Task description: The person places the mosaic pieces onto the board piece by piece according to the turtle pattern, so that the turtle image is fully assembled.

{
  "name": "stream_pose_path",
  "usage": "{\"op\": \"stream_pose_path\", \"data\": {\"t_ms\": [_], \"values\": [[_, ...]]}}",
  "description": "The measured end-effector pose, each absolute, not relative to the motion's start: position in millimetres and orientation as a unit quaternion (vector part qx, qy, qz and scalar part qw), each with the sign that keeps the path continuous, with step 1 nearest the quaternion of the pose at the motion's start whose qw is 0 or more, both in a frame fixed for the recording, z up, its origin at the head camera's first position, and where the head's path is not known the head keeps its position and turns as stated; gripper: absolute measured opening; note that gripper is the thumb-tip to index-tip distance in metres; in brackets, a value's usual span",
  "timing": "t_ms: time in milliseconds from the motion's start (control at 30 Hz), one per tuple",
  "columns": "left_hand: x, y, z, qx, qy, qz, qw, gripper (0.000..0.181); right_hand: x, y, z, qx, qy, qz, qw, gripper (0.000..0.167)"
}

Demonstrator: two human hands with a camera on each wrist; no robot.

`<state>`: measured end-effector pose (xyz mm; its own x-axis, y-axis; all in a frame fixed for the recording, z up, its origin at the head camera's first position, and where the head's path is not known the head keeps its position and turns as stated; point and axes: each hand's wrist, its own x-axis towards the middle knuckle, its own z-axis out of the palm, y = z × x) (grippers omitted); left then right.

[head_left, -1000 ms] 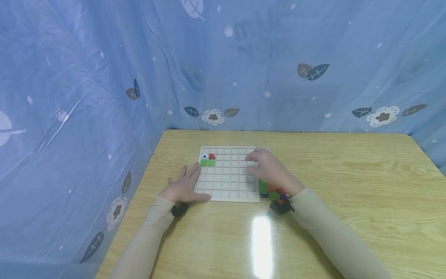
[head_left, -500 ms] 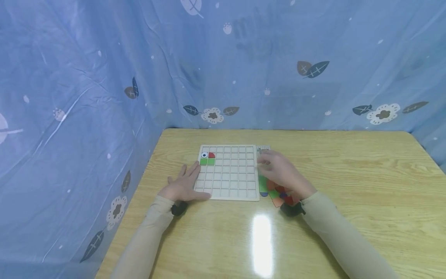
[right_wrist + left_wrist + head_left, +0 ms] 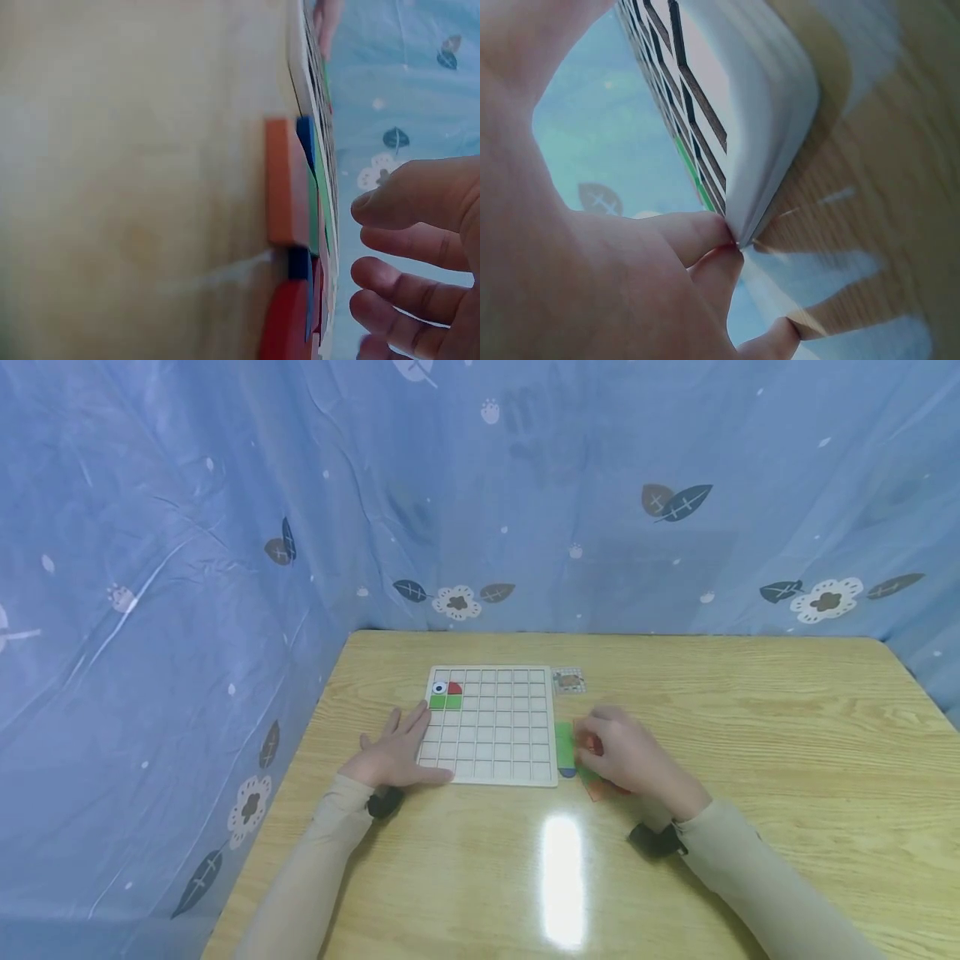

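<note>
A white gridded board (image 3: 495,727) lies on the table. In its upper left cells sit an eye tile (image 3: 439,688), a red rounded tile (image 3: 454,688) and green square tiles (image 3: 446,702). My left hand (image 3: 388,760) rests against the board's left edge, fingers spread and thumb at the lower corner. To the right of the board, my right hand (image 3: 626,752) hovers over a pile of loose tiles, partly hiding it. In the right wrist view its loosely bent fingers (image 3: 405,277) hold nothing, apart from an orange tile (image 3: 281,184) and a red tile (image 3: 285,322).
Green tiles (image 3: 565,743) and a blue rounded tile (image 3: 567,772) lie along the board's right edge. A small printed card (image 3: 569,681) lies at the board's upper right corner. A blue patterned curtain (image 3: 525,527) hangs behind the wooden table (image 3: 787,735).
My right hand has moved from above the board's right side, rightward and nearer to me, over the loose tiles. The printed card has come into full view. My left hand stays at the board's edge.
</note>
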<state>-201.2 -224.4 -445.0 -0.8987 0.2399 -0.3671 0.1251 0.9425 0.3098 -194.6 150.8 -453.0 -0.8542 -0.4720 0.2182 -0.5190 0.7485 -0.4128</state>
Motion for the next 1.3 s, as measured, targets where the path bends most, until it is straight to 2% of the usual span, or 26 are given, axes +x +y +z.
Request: {"op": "stream_pose_path", "data": {"t_ms": [100, 333, 500, 733, 1300], "values": [[-201, -224, -443, 0.096, 0.964, 0.142, 0.202, 0.124, -185, 150, -456, 0.277, -0.933, 0.223, 0.062, 0.012], [-200, -224, -443, 0.1, 0.964, 0.146, 0.2, 0.122, -165, 147, -458, 0.245, -0.946, 0.212, 0.033, 0.013], [-201, -224, -444, 0.101, 0.964, 0.145, 0.201, 0.122, -159, 145, -458, 0.241, -0.95, 0.195, 0.037, 0.017], [-200, -225, -444, 0.099, 0.963, 0.147, 0.203, 0.124, -157, 142, -460, 0.264, -0.944, 0.183, 0.07, 0.016], [-202, -225, -446, 0.103, 0.966, 0.132, 0.199, 0.123, -155, 142, -462, 0.262, -0.943, 0.182, 0.09, 0.023]]}}
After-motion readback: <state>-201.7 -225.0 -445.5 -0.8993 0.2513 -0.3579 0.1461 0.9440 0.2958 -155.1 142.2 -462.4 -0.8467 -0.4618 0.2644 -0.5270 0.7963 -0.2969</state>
